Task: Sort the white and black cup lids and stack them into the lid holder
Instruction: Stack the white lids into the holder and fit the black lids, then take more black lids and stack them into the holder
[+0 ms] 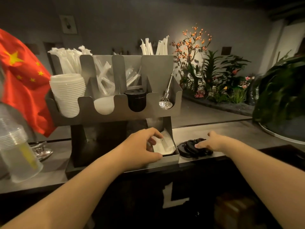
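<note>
A loose pile of black cup lids [194, 148] lies on the tabletop [231, 129], just right of a napkin tray [170, 158]. The right hand [210, 142] rests flat on them, fingers spread. The left hand [143, 146] curls loosely at the tray's napkins [165, 143], holding nothing. Behind, the metal lid holder [118, 100] carries white lids [68, 95] and black lids [137, 100].

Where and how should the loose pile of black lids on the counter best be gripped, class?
Probably by the rims, pinching the black lids from above and the right: they lie flat and overlapping, the right hand already rests there, and the metal tray blocks their left.
</note>
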A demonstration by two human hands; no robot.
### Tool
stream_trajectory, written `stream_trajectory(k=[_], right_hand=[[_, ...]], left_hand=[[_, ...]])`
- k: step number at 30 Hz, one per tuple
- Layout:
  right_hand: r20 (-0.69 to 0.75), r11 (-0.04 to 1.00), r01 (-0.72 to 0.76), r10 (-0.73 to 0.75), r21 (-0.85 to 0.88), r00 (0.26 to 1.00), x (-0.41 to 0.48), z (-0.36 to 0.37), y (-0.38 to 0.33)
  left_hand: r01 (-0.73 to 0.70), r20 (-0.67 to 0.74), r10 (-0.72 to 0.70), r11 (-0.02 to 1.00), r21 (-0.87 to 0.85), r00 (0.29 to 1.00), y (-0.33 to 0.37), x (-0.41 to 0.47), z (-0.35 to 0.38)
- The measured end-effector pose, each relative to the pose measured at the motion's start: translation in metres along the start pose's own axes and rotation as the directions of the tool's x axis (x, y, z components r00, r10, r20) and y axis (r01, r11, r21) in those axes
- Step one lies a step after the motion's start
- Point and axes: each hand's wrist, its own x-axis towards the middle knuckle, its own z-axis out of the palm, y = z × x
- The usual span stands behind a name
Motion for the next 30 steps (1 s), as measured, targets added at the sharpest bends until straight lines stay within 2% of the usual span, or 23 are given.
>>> stream_trajectory(k=[4,9,13,16,18,22,30], right_hand=[[-0.067,0.983,-0.109,0.120,0.149,0.991,0.033,0.028,0.010],[-0.156,0.977,-0.103,0.133,0.186,0.979,0.041,0.041,0.017],[-0.249,0.986,0.057,-0.017,0.155,0.968,0.024,0.043,0.004],[-0.211,0.986,0.165,-0.162,-0.002,0.964,0.018,0.048,-0.008],[-0.151,0.981,0.183,-0.192,-0.071,0.970,0.016,0.054,-0.014],[-0.083,0.968,0.234,-0.241,-0.086,0.967,0.019,0.065,-0.021],[-0.102,0.937,0.281,-0.306,-0.207,0.947,0.020,0.066,-0.024]], left_hand=[[0.038,-0.003,-0.038,0.998,-0.055,0.999,-0.008,-0.009,-0.005],[0.088,-0.018,-0.090,0.992,-0.091,0.996,-0.023,-0.019,-0.004],[0.142,-0.023,-0.146,0.984,-0.109,0.989,-0.032,-0.020,0.004],[0.163,-0.028,-0.168,0.979,-0.126,0.985,-0.036,-0.017,0.009],[0.172,-0.020,-0.176,0.977,-0.129,0.984,-0.036,-0.015,0.012],[0.161,-0.010,-0.162,0.982,-0.099,0.987,-0.031,-0.013,0.018],[0.172,0.027,-0.170,0.978,-0.119,0.985,-0.034,-0.016,0.024]])
